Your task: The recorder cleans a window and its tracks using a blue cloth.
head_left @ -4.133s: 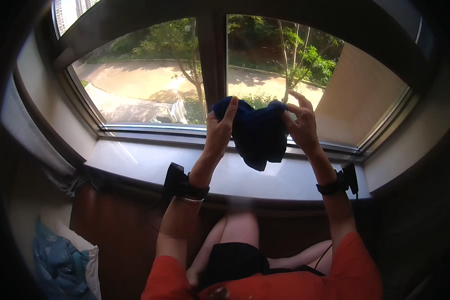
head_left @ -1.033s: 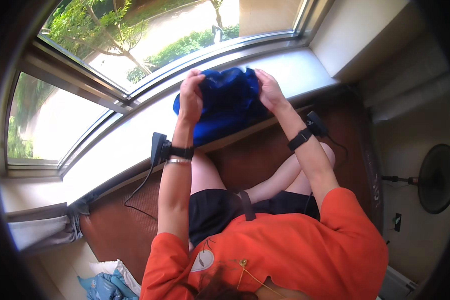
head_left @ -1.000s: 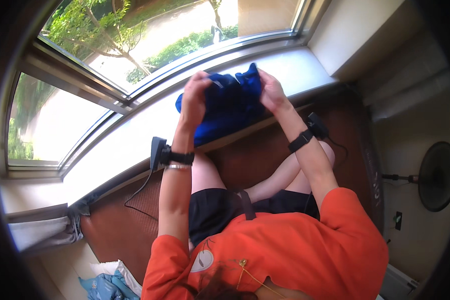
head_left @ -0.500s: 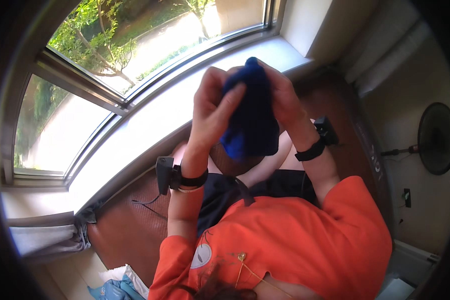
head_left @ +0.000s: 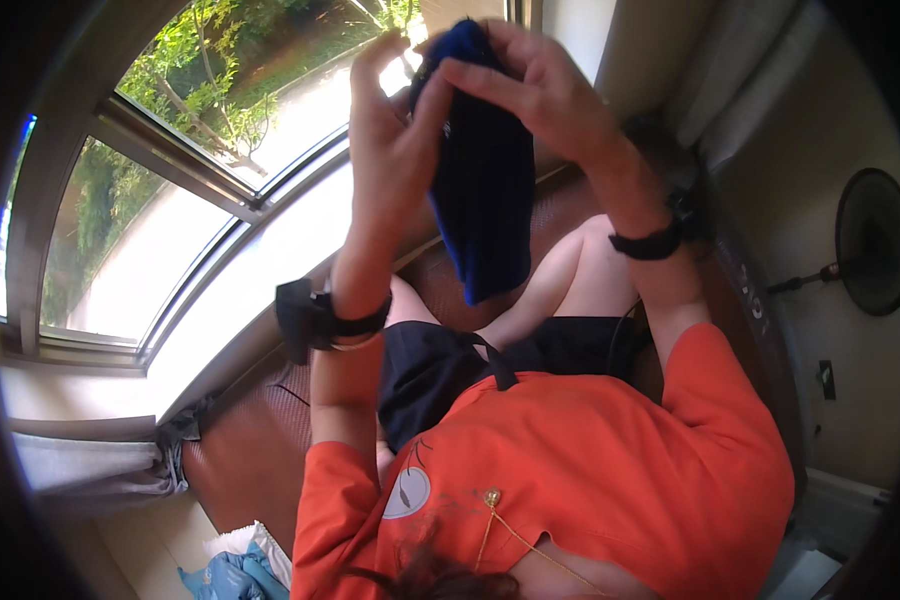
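A dark blue piece of soft cloth [head_left: 482, 190] hangs down in front of the window, held up by its top end. Its exact kind does not show; it narrows toward a lower corner above my lap. On the cloth's upper left edge, my left hand [head_left: 395, 145] pinches with the thumb, some fingers lifted toward the glass. My right hand [head_left: 555, 105] grips the upper right side, its thumb lying across the front near the top. The fingers behind the cloth are partly hidden.
A bright window sill [head_left: 260, 300] runs along the left under the framed window. I sit cross-legged on a brown woven mat [head_left: 255, 450]. A round fan [head_left: 873, 243] stands at the right; a blue and white package [head_left: 240, 570] lies at lower left.
Both hands have risen with the cloth toward the window. The cloth now hangs longer and narrower, and my right thumb has come across its front.
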Tool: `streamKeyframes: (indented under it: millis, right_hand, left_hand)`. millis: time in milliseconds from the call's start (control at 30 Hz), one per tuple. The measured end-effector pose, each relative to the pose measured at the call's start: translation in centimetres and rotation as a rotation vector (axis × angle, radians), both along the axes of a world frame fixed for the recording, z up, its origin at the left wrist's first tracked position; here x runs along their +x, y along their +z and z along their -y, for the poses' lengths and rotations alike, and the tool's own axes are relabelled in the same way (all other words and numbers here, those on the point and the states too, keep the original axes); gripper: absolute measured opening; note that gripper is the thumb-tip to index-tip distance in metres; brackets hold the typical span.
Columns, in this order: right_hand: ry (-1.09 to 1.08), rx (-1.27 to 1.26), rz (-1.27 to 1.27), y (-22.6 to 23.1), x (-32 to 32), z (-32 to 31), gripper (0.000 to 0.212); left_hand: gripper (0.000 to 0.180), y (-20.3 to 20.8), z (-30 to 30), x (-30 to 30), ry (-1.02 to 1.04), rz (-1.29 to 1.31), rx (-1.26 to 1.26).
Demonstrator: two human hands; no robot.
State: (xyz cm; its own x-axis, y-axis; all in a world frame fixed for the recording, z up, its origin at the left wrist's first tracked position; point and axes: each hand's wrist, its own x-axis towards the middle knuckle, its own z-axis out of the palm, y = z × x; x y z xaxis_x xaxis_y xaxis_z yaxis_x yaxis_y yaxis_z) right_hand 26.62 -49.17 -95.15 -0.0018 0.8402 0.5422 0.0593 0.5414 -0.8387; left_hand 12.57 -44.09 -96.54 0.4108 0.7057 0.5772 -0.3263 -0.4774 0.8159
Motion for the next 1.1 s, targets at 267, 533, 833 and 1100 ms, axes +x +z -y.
streamKeyframes:
  millis: [267, 533, 833, 1100]
  right_hand:
    - [-0.054, 0.180, 0.144, 4.0, -0.4, 0.8, 0.038]
    - [0.117, -0.467, 0.297, -4.4, 0.4, -0.4, 0.030]
    - [0.049, -0.167, 0.127, -4.5, 6.5, -1.5, 0.024]
    - [0.018, -0.227, 0.325, 0.3, 8.5, -4.0, 0.031]
  left_hand:
    - [0.026, 5.5, -4.7, -3.3, -0.159, -0.186, 0.007]
    - [0.028, 12.5, -6.9, -7.3, 0.218, 0.178, 0.248]
    - [0.026, 12.8, -9.1, -9.7, 0.549, 0.036, 0.281]
    - [0.019, 10.2, -13.9, -13.8, 0.431, -0.003, -0.089]
